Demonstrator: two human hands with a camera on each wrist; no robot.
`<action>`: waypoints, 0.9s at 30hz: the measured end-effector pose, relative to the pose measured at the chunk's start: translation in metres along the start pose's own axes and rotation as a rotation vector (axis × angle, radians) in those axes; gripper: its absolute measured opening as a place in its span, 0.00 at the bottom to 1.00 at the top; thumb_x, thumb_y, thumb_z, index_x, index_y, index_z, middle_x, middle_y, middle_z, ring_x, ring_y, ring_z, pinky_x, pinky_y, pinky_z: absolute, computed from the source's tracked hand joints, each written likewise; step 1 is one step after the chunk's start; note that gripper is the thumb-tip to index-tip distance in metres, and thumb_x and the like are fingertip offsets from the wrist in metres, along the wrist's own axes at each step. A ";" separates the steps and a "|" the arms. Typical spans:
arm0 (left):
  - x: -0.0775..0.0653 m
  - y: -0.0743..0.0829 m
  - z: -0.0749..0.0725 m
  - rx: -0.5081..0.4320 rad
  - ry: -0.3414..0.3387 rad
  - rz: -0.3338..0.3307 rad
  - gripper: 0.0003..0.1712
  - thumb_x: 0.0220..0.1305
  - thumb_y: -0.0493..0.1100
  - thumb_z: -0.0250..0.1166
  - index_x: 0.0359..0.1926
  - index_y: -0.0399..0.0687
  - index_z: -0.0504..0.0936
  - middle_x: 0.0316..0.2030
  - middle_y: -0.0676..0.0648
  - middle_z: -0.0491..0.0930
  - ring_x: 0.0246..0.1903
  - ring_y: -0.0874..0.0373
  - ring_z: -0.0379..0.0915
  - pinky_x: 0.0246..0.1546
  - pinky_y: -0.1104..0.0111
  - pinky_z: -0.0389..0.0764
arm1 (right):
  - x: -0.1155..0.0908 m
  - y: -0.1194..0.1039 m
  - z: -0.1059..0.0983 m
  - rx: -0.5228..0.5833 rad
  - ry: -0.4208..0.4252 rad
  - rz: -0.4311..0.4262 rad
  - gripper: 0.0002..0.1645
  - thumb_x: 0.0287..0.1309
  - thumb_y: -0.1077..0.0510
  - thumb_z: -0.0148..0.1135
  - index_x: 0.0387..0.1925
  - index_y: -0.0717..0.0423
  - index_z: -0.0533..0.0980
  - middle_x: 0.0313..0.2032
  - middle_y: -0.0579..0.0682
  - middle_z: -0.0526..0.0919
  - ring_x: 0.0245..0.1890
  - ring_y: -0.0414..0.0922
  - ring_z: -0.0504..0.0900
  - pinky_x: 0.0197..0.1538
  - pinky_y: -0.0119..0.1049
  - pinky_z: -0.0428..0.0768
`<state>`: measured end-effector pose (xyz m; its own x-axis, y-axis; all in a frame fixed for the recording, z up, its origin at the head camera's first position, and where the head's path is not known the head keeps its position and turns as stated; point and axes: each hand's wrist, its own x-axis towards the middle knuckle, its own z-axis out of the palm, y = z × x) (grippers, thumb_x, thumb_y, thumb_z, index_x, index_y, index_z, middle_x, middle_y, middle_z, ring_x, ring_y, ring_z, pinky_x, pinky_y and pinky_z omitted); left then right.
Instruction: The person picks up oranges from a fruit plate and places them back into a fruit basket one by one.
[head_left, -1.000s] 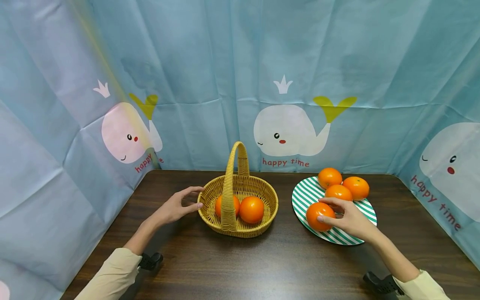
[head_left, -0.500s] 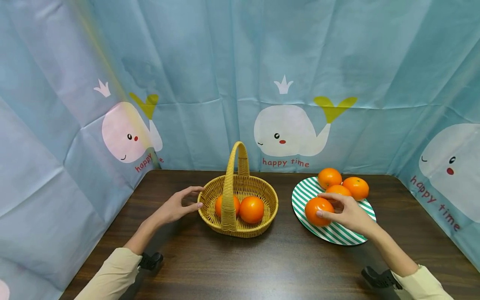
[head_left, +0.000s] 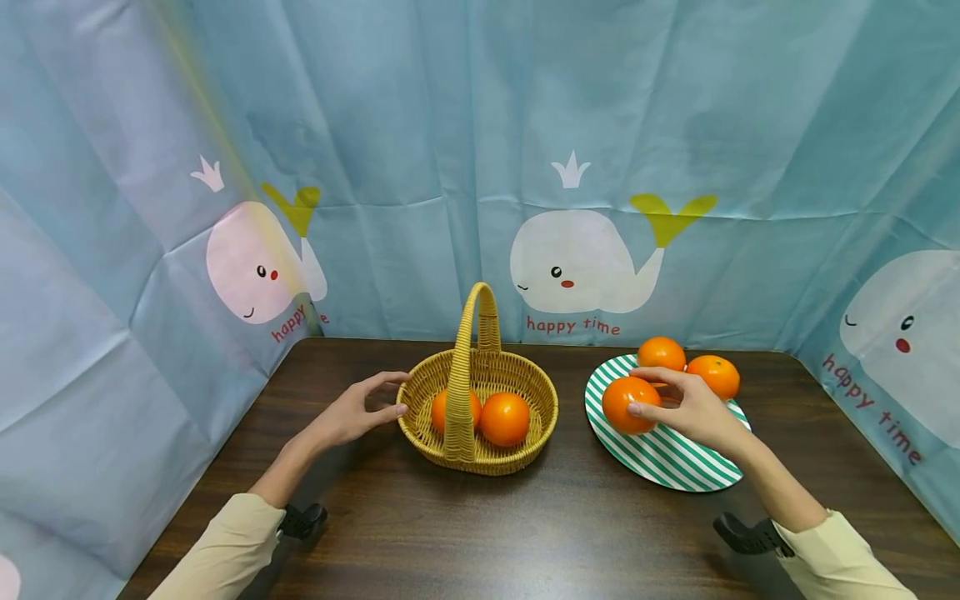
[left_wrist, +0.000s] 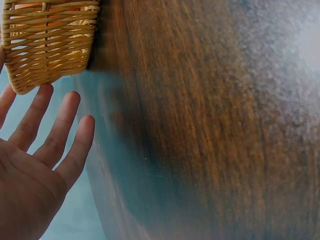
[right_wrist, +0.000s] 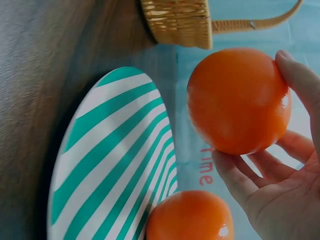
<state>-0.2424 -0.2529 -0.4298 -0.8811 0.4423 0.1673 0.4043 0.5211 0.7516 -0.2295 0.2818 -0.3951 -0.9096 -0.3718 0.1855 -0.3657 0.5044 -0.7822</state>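
Observation:
In the head view my right hand [head_left: 693, 410] holds an orange [head_left: 628, 406] between thumb and fingers over the plate's left part. The right wrist view shows this orange [right_wrist: 239, 101] raised clear of the green-and-white striped plate [right_wrist: 114, 160]. Two oranges, one at the back [head_left: 661, 353] and one to its right [head_left: 714, 377], rest on the plate; another is mostly hidden behind my right hand. My left hand [head_left: 352, 417] touches the left rim of the yellow wicker basket [head_left: 542, 408] with its fingers extended. Inside the basket lie two oranges, one [head_left: 504, 419] right of the handle and one partly behind it.
The basket's tall arched handle [head_left: 462, 367] rises above its rim. Dark wooden tabletop [head_left: 517, 533] runs between basket and plate and along the front. A light blue curtain [head_left: 405, 167] printed with whales hangs behind the table and along both sides.
My right hand has lifted the orange off the plate and carried it slightly left and toward the back. The left hand and basket have stayed put.

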 end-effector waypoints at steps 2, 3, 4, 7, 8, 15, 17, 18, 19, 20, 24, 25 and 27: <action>0.001 0.000 0.000 0.001 -0.002 -0.005 0.30 0.72 0.45 0.66 0.70 0.42 0.71 0.64 0.36 0.73 0.62 0.34 0.68 0.56 0.39 0.72 | 0.003 -0.002 0.000 0.006 0.001 0.006 0.32 0.63 0.53 0.72 0.65 0.61 0.75 0.58 0.61 0.79 0.53 0.59 0.82 0.46 0.38 0.83; 0.001 0.000 0.000 0.003 -0.004 -0.008 0.30 0.72 0.45 0.66 0.70 0.42 0.71 0.64 0.36 0.73 0.62 0.34 0.68 0.57 0.39 0.72 | 0.004 -0.003 0.000 0.007 0.000 0.008 0.32 0.64 0.53 0.72 0.65 0.61 0.74 0.58 0.61 0.79 0.54 0.60 0.81 0.45 0.38 0.83; 0.001 0.000 0.000 0.004 -0.006 -0.011 0.30 0.72 0.46 0.66 0.70 0.42 0.71 0.64 0.36 0.73 0.62 0.34 0.68 0.57 0.39 0.72 | 0.005 -0.005 -0.001 0.014 -0.002 0.010 0.32 0.64 0.53 0.72 0.66 0.60 0.74 0.58 0.61 0.79 0.54 0.60 0.81 0.45 0.39 0.83; 0.003 0.000 0.000 0.000 -0.012 -0.015 0.31 0.72 0.46 0.67 0.70 0.43 0.71 0.64 0.37 0.73 0.62 0.34 0.68 0.57 0.40 0.71 | 0.009 -0.009 -0.001 0.042 -0.006 0.012 0.33 0.64 0.53 0.71 0.67 0.59 0.74 0.58 0.60 0.79 0.56 0.60 0.80 0.45 0.40 0.84; 0.003 0.000 0.000 -0.003 -0.013 -0.014 0.31 0.72 0.46 0.67 0.71 0.43 0.70 0.64 0.37 0.73 0.62 0.35 0.68 0.57 0.40 0.71 | 0.011 -0.011 -0.002 0.049 -0.007 0.011 0.33 0.64 0.53 0.71 0.67 0.59 0.74 0.59 0.60 0.79 0.56 0.60 0.80 0.45 0.40 0.84; 0.003 0.000 -0.001 0.012 -0.012 -0.021 0.31 0.72 0.47 0.67 0.71 0.45 0.71 0.63 0.38 0.74 0.62 0.37 0.69 0.58 0.39 0.71 | 0.023 -0.019 0.002 0.079 -0.016 -0.012 0.33 0.64 0.53 0.71 0.67 0.58 0.73 0.58 0.57 0.79 0.54 0.55 0.82 0.46 0.41 0.83; 0.002 0.000 -0.001 0.016 -0.011 -0.021 0.30 0.72 0.47 0.67 0.71 0.45 0.71 0.63 0.38 0.74 0.62 0.37 0.69 0.58 0.39 0.71 | 0.027 -0.020 0.004 0.091 -0.014 -0.015 0.33 0.64 0.53 0.71 0.67 0.57 0.73 0.59 0.57 0.78 0.54 0.54 0.82 0.46 0.40 0.83; 0.002 0.000 -0.001 0.017 -0.011 -0.021 0.30 0.72 0.47 0.67 0.71 0.45 0.71 0.63 0.38 0.74 0.62 0.37 0.69 0.58 0.39 0.71 | 0.028 -0.020 0.006 0.099 -0.014 -0.017 0.33 0.64 0.53 0.72 0.67 0.57 0.73 0.60 0.56 0.78 0.54 0.53 0.82 0.46 0.40 0.83; 0.002 0.000 -0.001 0.017 -0.010 -0.022 0.30 0.72 0.47 0.67 0.70 0.45 0.71 0.63 0.38 0.74 0.62 0.36 0.69 0.58 0.39 0.71 | 0.030 -0.021 0.007 0.109 -0.014 -0.017 0.33 0.64 0.53 0.72 0.67 0.57 0.73 0.61 0.56 0.77 0.54 0.53 0.82 0.47 0.40 0.83; 0.002 0.000 -0.001 0.017 -0.011 -0.022 0.30 0.72 0.47 0.67 0.71 0.45 0.71 0.63 0.38 0.74 0.62 0.36 0.69 0.58 0.39 0.71 | 0.031 -0.022 0.009 0.116 -0.014 -0.018 0.33 0.64 0.53 0.72 0.68 0.56 0.73 0.61 0.56 0.77 0.55 0.53 0.82 0.47 0.40 0.83; 0.001 0.000 -0.001 0.013 -0.013 -0.028 0.30 0.72 0.47 0.67 0.71 0.45 0.71 0.63 0.38 0.74 0.62 0.34 0.68 0.57 0.39 0.71 | 0.037 -0.025 0.015 0.144 -0.015 -0.032 0.33 0.63 0.53 0.72 0.67 0.56 0.74 0.61 0.55 0.77 0.55 0.53 0.81 0.47 0.40 0.84; 0.001 0.000 -0.001 0.009 -0.015 -0.029 0.31 0.72 0.47 0.67 0.71 0.45 0.71 0.63 0.38 0.74 0.62 0.34 0.68 0.57 0.40 0.72 | 0.039 -0.025 0.017 0.147 -0.013 -0.034 0.34 0.63 0.53 0.73 0.67 0.56 0.74 0.61 0.55 0.77 0.55 0.53 0.81 0.47 0.40 0.84; 0.000 0.000 -0.001 0.006 -0.016 -0.030 0.31 0.72 0.47 0.66 0.71 0.44 0.70 0.63 0.37 0.74 0.62 0.33 0.68 0.57 0.40 0.72 | 0.041 -0.027 0.019 0.156 -0.011 -0.039 0.34 0.62 0.52 0.73 0.67 0.56 0.74 0.61 0.54 0.78 0.55 0.52 0.81 0.47 0.41 0.83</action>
<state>-0.2429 -0.2538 -0.4287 -0.8891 0.4376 0.1344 0.3789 0.5387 0.7525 -0.2532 0.2380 -0.3776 -0.8928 -0.3977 0.2114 -0.3645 0.3625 -0.8577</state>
